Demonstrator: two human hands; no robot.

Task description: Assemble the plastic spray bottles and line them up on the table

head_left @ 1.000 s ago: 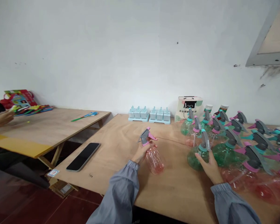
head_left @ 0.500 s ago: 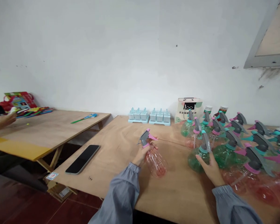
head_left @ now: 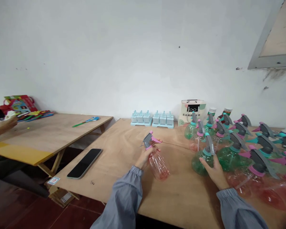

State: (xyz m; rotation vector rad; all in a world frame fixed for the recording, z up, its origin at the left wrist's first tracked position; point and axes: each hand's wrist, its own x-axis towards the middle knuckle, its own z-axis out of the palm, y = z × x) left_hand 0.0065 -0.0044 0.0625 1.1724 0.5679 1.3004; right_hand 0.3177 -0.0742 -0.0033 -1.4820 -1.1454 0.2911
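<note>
My left hand (head_left: 147,155) is wrapped round the neck of a pink clear spray bottle (head_left: 159,167) with a grey head and pink trigger. That bottle tilts, its base toward the right over the wooden table (head_left: 178,194). Farther right, my right hand (head_left: 213,171) grips a green spray bottle (head_left: 197,163) with a grey head and turquoise collar, thumb on the near side and fingers partly hidden behind it. Close beside it stand several more spray bottles, among them a green one (head_left: 228,159) and a pink one (head_left: 245,179).
A phone (head_left: 85,163) lies near the table's left edge. Two light-blue popsicle moulds (head_left: 141,119) and a printed paper bag (head_left: 192,114) stand by the wall. On the left table (head_left: 59,130) are a green-and-blue tool (head_left: 87,121) and another person's hand (head_left: 7,125).
Both hands keep their hold on the two spray bottles, with almost no movement. The other person's hand at the left has shifted slightly.
</note>
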